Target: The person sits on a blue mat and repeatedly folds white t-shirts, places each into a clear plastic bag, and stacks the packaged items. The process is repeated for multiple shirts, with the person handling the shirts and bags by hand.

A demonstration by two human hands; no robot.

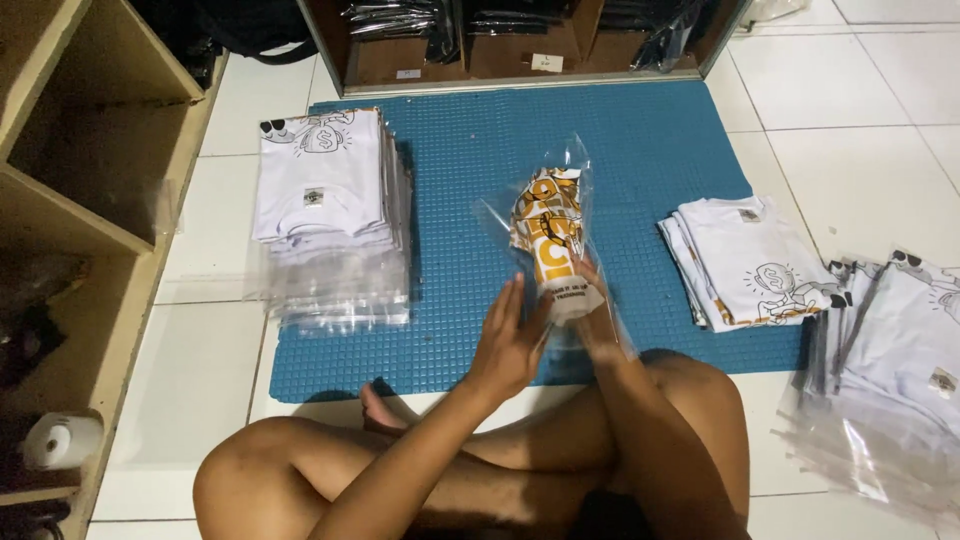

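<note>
A folded white T-shirt with a yellow print (548, 228) stands half inside a clear plastic bag (572, 170) above the blue mat (640, 150). My right hand (592, 300) grips the shirt's lower end inside the bag. My left hand (508, 340) presses flat against the bag's left side, fingers together and pointing up. Both forearms rise from my crossed bare legs at the bottom of the view.
A stack of bagged white shirts (330, 210) lies at the mat's left. Unbagged folded shirts (745, 262) sit at its right edge, more bagged ones (890, 370) on the tiles at far right. Wooden shelves (80, 200) line the left, and a cabinet (520, 50) stands behind.
</note>
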